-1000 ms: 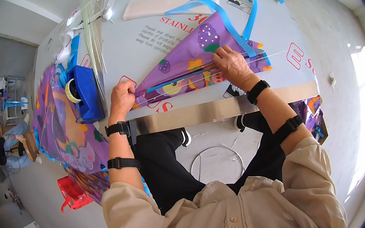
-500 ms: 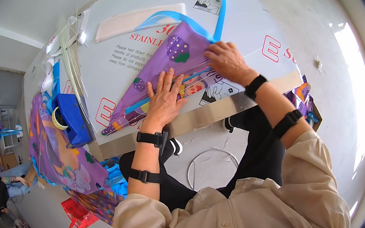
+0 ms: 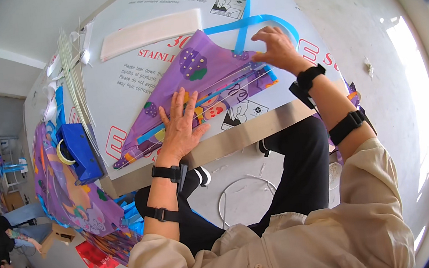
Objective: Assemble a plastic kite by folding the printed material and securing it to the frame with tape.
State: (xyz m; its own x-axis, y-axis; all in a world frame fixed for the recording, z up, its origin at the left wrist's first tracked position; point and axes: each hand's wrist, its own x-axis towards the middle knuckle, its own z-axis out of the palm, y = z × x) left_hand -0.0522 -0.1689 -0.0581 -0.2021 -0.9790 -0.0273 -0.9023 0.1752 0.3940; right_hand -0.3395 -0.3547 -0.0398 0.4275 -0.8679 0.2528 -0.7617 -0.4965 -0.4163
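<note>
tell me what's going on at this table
A person works at a table with both bare hands. The left hand lies spread on a folded purple printed sheet. The right hand is at the sheet's right end, beside a loose blue ribbon, thumb and fingers apart. A whitish strip lies beyond the sheet, with a blue tape dispenser to the left.

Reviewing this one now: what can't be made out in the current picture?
All in the head view:
Part of the purple cloth under the left grip: hidden by its flat palm.
Whether the thumb of the right grip touches the cloth: too small a gap to judge from above.
The table's far edge: partly cut off by the picture's top edge.
Details of the distant person: too small, near the dark rim.
</note>
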